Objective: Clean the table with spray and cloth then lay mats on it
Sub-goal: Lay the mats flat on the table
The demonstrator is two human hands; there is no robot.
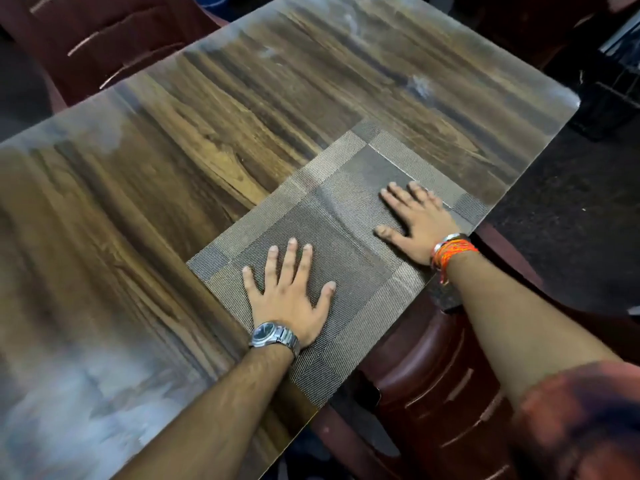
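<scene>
A woven grey-brown mat lies flat on the wooden table, along its right edge. My left hand, with a metal watch on the wrist, rests palm down on the near part of the mat with fingers spread. Palm down on the far part of the mat is my right hand, with orange threads around its wrist, close to the table's edge. Neither hand holds anything. No spray bottle or cloth is in view.
A dark red plastic chair stands under the table's right edge, below my right arm. Another dark red chair sits at the far left side. A dark speckled counter runs along the right.
</scene>
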